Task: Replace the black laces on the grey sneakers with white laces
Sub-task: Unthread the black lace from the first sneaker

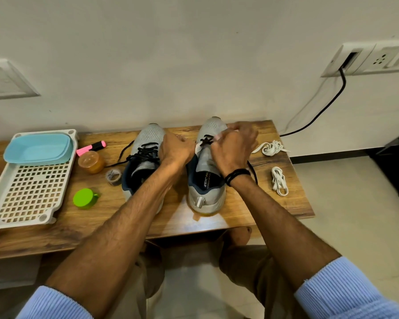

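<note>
Bare forearms, blue cuffs, khaki trousers

Both sleeves are a light blue ribbed fabric, pushed well up: the left sleeve shows at the lower left of the frame, the right sleeve at the lower right, leaving the forearms bare. A black corded wristband wraps the right wrist in several strands, just below the right hand. The left hand wears nothing. Beige-khaki trousers cover the legs at the lower centre.
</note>
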Motion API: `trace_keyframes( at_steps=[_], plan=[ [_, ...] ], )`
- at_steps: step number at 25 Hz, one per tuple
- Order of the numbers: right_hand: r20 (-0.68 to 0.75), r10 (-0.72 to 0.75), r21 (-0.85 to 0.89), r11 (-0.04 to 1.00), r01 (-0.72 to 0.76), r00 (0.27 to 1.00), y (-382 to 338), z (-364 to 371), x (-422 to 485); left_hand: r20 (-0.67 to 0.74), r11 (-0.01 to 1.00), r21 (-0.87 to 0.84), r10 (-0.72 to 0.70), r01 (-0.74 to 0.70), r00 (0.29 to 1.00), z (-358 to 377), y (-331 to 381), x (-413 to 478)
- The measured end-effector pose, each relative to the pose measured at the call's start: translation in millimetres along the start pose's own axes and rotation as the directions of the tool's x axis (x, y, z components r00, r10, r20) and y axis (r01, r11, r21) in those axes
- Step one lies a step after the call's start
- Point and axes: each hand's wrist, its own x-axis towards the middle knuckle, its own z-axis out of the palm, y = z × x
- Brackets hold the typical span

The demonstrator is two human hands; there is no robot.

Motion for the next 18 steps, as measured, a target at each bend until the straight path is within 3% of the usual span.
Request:
trace_keyframes(
  at_steps=[1,2,3,4,5,7,9,11,14,16,17,18],
  plan=[
    [-0.019,0.279,0.115,0.954,-0.275,0.960,4.4,-5.1,7.3,-0.027,1.000,-0.002,0.008,-0.008,1.000,-0.5,-0.4,0.2],
    [0.026,0.504,0.208,0.842,-0.498,0.863,10.7,-11.9,12.8,-0.040,1.000,-0.002,0.016,-0.016,0.999,-1.3,-1.4,0.1],
    [0.099,0.622,0.267,0.736,-0.622,0.777,16.6,-17.3,14.8,-0.040,1.000,0.011,0.024,-0.023,0.999,-2.0,-2.1,-0.7],
    [0.153,0.635,0.275,0.708,-0.650,0.757,18.8,-20.7,14.7,-0.037,0.999,0.031,0.027,-0.026,0.999,-2.7,-3.0,-1.4],
    [0.152,0.557,0.246,0.779,-0.577,0.816,18.6,-20.6,14.4,-0.038,0.999,0.045,0.028,-0.026,0.999,-2.9,-3.6,-1.8],
    [0.077,0.185,0.170,0.966,-0.196,0.980,13.7,-17.1,10.3,-0.045,0.998,0.048,0.036,-0.033,0.998,-2.0,-5.0,-1.8],
    [0.113,-0.162,0.046,0.986,0.158,0.980,0.6,-12.0,1.8,-0.059,0.998,0.056,0.043,-0.040,0.997,-2.4,-3.8,-2.4],
    [0.204,-0.328,-0.135,0.924,0.359,0.922,-3.1,-1.4,-4.4,-0.058,0.997,0.067,0.034,-0.030,0.998,-1.5,-2.9,-1.2],
    [0.251,-0.412,-0.274,0.838,0.473,0.876,-2.4,11.3,-16.1,-0.046,0.996,0.081,0.043,-0.039,0.998,0.5,-4.0,-1.9],
    [0.203,-0.414,-0.296,0.838,0.459,0.887,-5.1,10.6,-14.4,-0.043,0.996,0.081,0.049,-0.046,0.998,0.5,-5.3,-2.6],
    [0.144,-0.326,-0.308,0.883,0.355,0.934,-5.2,7.1,-9.9,-0.050,0.994,0.093,0.064,-0.059,0.997,0.0,-5.4,-4.2],
    [0.067,-0.135,-0.303,0.941,0.149,0.989,-1.7,1.1,-2.9,-0.062,0.992,0.107,0.077,-0.070,0.995,-0.7,-5.6,-5.1]
  ],
)
